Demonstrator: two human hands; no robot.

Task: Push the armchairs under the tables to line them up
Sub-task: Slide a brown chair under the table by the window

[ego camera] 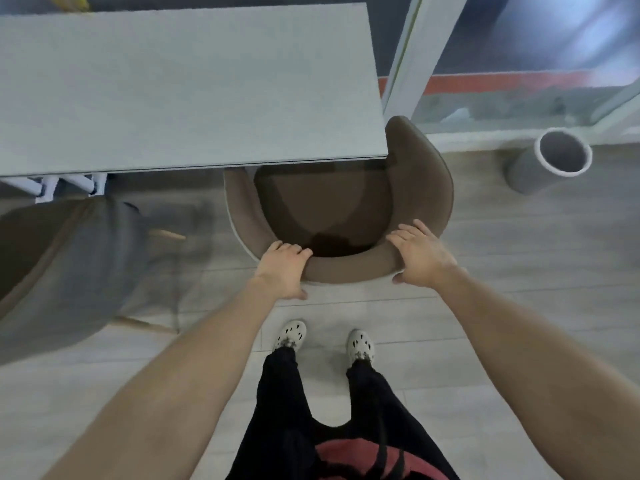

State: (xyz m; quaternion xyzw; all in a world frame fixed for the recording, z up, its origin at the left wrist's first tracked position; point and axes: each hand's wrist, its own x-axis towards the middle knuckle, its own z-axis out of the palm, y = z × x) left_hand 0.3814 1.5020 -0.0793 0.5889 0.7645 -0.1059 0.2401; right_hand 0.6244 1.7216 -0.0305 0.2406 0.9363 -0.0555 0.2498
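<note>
Arms outstretched; left hand (282, 268) and right hand (420, 256) grip the armchair (420, 181).

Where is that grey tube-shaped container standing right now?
In the head view, the grey open-topped cylinder stands on the floor at the upper right. It is just right of the brown armchair, close to the glass wall's white frame.

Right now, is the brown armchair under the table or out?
Partly in: armchair front under the table, backrest sticking out.

Head-worn, wide-angle, aimed forward and steeply down from standing height, close over the surface (173, 98) edge, armchair (415, 188) and floor (519, 271)
</note>
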